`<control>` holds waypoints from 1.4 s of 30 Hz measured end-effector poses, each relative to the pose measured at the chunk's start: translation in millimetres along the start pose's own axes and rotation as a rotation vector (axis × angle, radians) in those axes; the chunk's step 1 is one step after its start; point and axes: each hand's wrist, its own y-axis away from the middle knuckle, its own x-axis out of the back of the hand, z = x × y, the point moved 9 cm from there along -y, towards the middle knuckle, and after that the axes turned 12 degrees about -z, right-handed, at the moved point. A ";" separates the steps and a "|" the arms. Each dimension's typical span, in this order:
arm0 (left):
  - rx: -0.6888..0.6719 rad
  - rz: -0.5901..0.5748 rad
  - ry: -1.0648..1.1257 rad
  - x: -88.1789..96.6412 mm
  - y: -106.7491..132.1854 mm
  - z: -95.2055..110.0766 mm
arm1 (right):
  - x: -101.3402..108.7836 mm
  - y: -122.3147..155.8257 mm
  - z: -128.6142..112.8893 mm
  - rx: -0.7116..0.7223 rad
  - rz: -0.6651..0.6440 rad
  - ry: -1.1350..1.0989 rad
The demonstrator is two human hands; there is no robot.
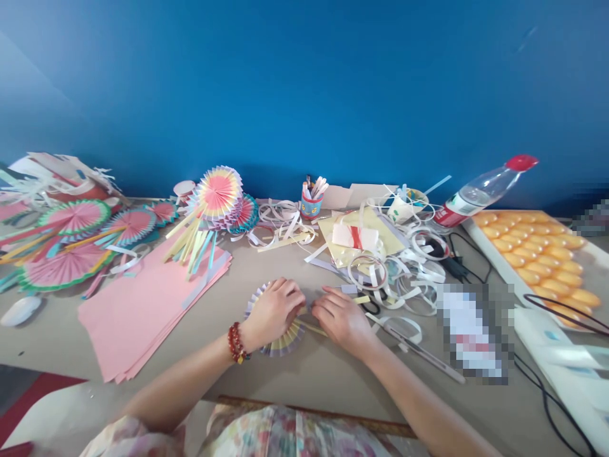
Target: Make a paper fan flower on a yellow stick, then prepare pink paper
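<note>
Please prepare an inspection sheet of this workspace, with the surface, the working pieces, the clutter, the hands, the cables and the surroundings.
Surface: grey-brown table, largely covered with paper materials.
Working pieces: purple-and-yellow pleated paper, partly hidden; pink sheets stacked to its left.
Clutter: curled white strips and red-capped bottle on the right; pleated discs on the left.
Hands: left hand over the pleated paper; right hand beside it; exact grips cannot be told.
Cables: black cables on the right side.
Surroundings: blue wall behind the table.
</note>
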 end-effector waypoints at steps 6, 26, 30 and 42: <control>-0.022 0.010 0.018 -6.2 1.1 -2.1 | -0.5 2.9 8.3 -0.085 -0.050 -0.001; -0.051 0.005 -0.057 -1.9 -4.5 10.1 | 4.3 5.2 7.4 -0.078 -0.027 -0.003; -0.095 -0.030 -0.108 -0.8 -7.1 14.0 | 5.6 4.2 4.4 -0.054 -0.012 -0.005; -0.153 -0.064 0.040 -0.2 -10.9 10.2 | 0.6 4.8 4.1 -0.043 -0.020 -0.031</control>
